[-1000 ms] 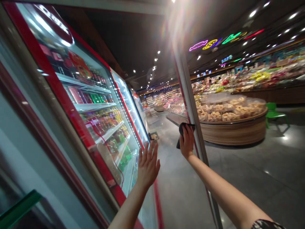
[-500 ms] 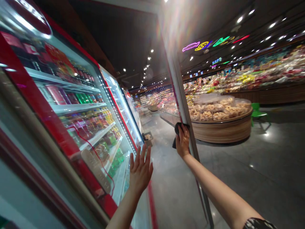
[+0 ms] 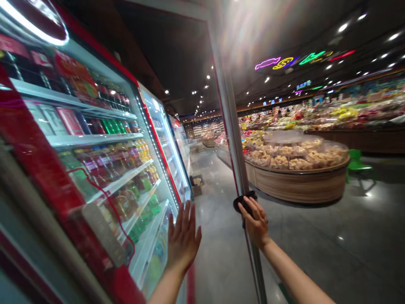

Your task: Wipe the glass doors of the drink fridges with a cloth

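A glass cooler door stands ajar, its grey metal frame [image 3: 233,139] running upright and slightly tilted through the middle of the view. My right hand [image 3: 257,223] presses a black cloth [image 3: 241,204] onto this frame, fingers bent over it. To the left, my left hand [image 3: 183,245] is raised with its fingers straight and a little apart, holding nothing. It looks flat against the door's glass, though contact is hard to make out. Behind it is the lit red drinks cooler, with bottles [image 3: 104,162] and cans on white shelves [image 3: 98,140].
A pale power strip [image 3: 103,236] with a red cord [image 3: 110,202] shows at the cooler's side, perhaps as a reflection. Right of the door are a round wooden snack counter [image 3: 297,185] and a green chair [image 3: 357,162]. Boxes [image 3: 196,185] sit on the floor farther along the coolers.
My right hand and the black cloth have slid down along the door frame. My left hand is slightly lower, still spread. The view has shifted a little.
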A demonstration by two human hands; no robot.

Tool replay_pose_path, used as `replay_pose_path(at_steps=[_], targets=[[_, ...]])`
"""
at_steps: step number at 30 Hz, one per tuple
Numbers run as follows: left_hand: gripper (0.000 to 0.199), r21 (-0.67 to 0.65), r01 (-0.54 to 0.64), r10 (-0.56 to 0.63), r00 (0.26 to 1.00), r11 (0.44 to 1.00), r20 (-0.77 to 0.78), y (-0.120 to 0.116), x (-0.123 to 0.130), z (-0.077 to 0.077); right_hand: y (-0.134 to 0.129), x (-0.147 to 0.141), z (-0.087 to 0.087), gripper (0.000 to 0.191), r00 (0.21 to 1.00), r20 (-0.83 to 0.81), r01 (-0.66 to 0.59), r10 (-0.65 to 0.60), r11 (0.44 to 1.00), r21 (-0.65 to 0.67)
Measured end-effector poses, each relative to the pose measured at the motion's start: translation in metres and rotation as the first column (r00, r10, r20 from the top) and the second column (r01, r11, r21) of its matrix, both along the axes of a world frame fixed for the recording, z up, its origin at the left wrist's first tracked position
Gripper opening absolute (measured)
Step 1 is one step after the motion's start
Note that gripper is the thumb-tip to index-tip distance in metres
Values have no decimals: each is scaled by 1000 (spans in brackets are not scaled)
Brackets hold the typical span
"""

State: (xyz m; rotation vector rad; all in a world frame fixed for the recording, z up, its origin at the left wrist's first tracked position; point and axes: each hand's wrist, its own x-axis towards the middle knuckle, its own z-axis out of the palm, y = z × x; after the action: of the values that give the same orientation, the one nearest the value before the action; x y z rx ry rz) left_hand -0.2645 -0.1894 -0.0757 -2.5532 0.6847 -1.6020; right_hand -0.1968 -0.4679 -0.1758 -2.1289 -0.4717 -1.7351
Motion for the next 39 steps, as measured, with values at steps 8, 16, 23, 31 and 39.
replay_pose_path(at_steps=[8, 16, 23, 31, 39], targets=[[84, 21, 6, -3, 989, 1000, -151, -65, 15, 0, -27, 48, 84, 54, 993, 56, -110, 106, 992, 58], [86, 6, -53, 53, 983, 999, -176, -86, 20, -11, -42, 15, -3, 62, 984, -74, -164, 163, 986, -17], [87, -6, -150, 144, 963, 989, -227, -93, 28, -9, -45, 39, 88, 53, 971, -62, -230, 232, 973, 36], [74, -217, -13, -22, 987, 976, -157, -124, 14, -19, -2, 39, 97, 48, 865, -160, -476, 476, 878, 41], [76, -276, 9, -55, 986, 961, -157, -192, 64, -37, -24, 40, 101, 55, 466, -234, -744, 853, 521, 418]])
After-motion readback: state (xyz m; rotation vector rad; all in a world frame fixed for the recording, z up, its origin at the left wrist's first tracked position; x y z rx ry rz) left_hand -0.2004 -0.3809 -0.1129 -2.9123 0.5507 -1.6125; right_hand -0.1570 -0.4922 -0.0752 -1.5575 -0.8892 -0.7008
